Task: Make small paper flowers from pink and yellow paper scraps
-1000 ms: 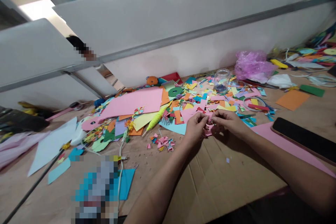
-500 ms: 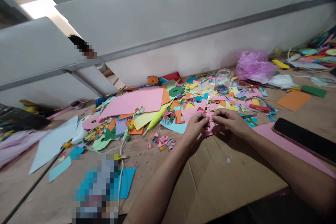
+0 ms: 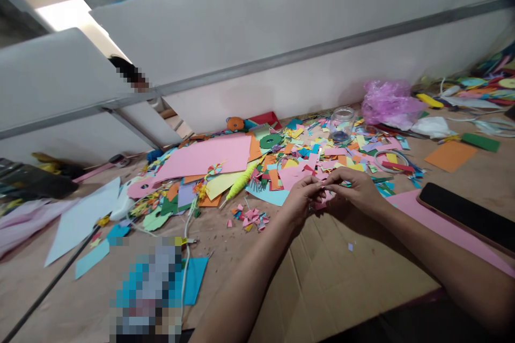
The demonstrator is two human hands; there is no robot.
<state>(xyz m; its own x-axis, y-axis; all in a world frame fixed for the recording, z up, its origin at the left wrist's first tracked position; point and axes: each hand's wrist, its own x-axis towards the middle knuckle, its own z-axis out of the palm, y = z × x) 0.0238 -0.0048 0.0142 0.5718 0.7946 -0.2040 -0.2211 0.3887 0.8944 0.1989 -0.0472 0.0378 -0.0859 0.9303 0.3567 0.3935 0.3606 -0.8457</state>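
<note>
One cardboard sheet [image 3: 325,278] lies nearest; at its far edge our left hand [image 3: 302,199] and right hand [image 3: 354,187] pinch pink paper [image 3: 323,184] between their fingertips; beyond, a glass jar [image 3: 342,125], dark-bottomed, contents unclear, then a crumpled pink bag [image 3: 388,101].

Scraps [image 3: 333,151] mix pink, yellow, orange, red, blue, green and lilac. The big sheet [image 3: 205,155] is plain pink, the thread [image 3: 241,181] neon yellow, the bag [image 3: 387,103] see-through purplish pink. Cardboard [image 3: 322,273] is tan, the tabletop [image 3: 229,257] pinkish brown, the phone [image 3: 462,213] black with a brown edge, the partition [image 3: 301,16] greyish white with a darker grey stripe.
</note>
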